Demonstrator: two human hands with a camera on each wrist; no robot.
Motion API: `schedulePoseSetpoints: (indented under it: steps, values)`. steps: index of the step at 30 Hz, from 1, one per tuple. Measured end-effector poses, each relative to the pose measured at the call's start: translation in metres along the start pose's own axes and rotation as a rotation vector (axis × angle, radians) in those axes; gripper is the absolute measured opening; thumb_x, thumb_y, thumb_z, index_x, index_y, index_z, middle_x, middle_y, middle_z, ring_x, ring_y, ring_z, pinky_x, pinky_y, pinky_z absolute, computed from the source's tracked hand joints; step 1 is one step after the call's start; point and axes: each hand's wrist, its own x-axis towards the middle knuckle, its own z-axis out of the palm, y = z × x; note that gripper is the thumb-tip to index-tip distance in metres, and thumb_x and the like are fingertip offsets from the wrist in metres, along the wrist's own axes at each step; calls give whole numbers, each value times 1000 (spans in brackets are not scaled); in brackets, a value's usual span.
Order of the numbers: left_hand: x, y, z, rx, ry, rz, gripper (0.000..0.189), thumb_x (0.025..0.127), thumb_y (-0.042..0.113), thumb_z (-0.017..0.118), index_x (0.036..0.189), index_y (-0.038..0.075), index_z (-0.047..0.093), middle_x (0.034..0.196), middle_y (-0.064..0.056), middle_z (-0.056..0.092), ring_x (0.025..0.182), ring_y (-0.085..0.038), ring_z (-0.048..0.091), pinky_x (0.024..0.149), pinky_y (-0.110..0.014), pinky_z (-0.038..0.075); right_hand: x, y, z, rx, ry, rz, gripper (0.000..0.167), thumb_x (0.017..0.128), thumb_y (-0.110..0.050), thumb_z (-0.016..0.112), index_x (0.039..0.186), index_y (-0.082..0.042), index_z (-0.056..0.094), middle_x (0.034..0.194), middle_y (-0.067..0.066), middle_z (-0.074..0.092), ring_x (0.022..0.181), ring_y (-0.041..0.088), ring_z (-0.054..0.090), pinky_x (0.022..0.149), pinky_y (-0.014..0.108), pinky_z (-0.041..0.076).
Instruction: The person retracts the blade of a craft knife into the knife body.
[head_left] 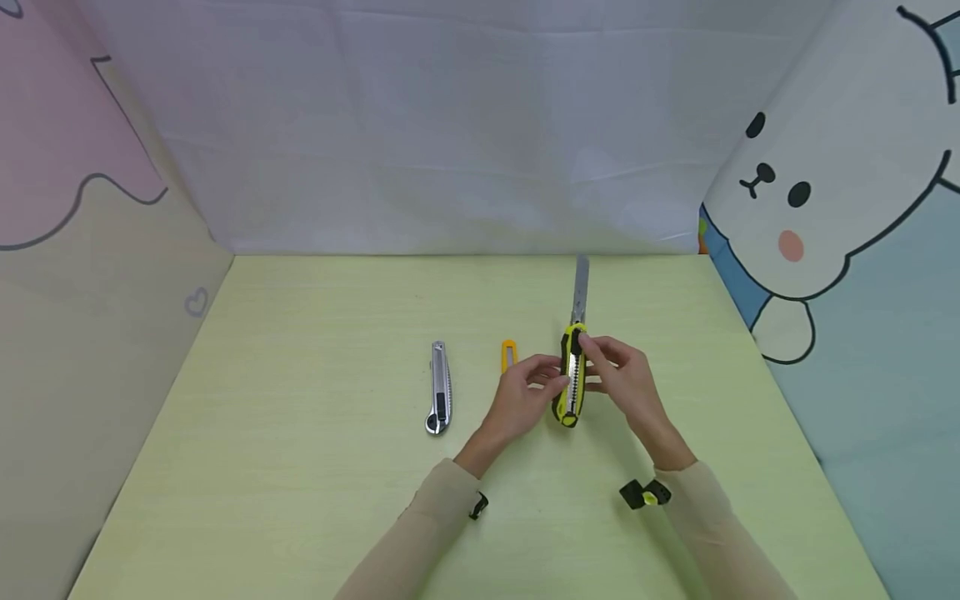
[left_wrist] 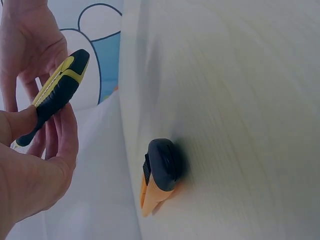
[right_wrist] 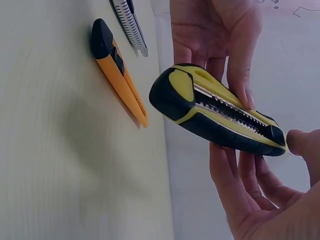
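Note:
A yellow-and-black utility knife (head_left: 572, 371) is held up above the table, its long blade (head_left: 581, 287) extended away from the person. The left hand (head_left: 525, 393) pinches the handle from the left, its thumb lying on the upper side. From the right, the right hand (head_left: 628, 382) grips it near the blade end, with the thumb by the black slider (right_wrist: 275, 134). In the right wrist view, a toothed metal channel runs along the handle. Below on the table lies an orange utility knife (right_wrist: 120, 80) with a black end, partly hidden by the left hand in the head view.
A silver-grey utility knife (head_left: 439, 388) lies on the pale yellow table (head_left: 315, 400), left of the orange one. A white cloth (head_left: 450, 125) hangs behind the table's back edge. Panels with cartoon drawings (head_left: 847, 167) stand at both sides.

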Motion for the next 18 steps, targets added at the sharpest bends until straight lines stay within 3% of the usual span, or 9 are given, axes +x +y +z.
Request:
schedulePoseSetpoints:
  steps: [7,18]
  values:
    - [-2,2,2,51,-4,6,28,99,16,71,123,4,70,107,-7,71,99,-19,68,85,-26,57,1,1,1,11,18,32,60,100,-54,61,121,1,67,116,15,66,90,20,69,76,35,63]
    - [-3,1,3,79,-10,14,26,99,13,71,123,3,69,101,-6,71,91,-14,67,79,-24,58,1,2,1,41,-25,39,57,100,-51,62,127,0,64,122,19,64,93,19,65,80,33,61]
